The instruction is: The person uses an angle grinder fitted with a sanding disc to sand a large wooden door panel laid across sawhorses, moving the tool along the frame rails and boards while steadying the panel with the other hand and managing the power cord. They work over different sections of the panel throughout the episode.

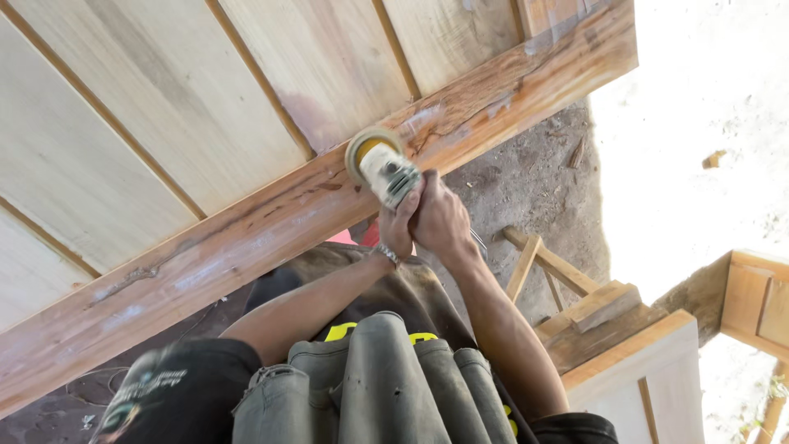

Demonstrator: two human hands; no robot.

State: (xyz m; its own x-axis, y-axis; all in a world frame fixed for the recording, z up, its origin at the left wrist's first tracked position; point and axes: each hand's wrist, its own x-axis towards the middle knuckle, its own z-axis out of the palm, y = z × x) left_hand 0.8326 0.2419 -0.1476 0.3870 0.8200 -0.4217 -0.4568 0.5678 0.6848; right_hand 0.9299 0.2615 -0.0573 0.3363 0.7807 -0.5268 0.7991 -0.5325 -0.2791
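A small angle grinder (388, 173) with a round sanding disc (367, 148) rests against the reddish-brown edge rail (205, 255) of a large pale plank panel (148, 107). Both of my hands wrap the grinder's body from behind. My left hand (399, 226), a metal bracelet on its wrist, grips the lower left side. My right hand (442, 218) closes over the rear of the tool, touching the left hand. The disc sits at the rail's inner edge, where it meets a plank.
Dirt ground (534, 173) lies beyond the rail, bright sunlit ground at the right. A rough wooden stand (567, 279) and another pale panel (649, 362) sit at lower right, and a wooden frame (756, 296) at the far right. My legs fill the bottom.
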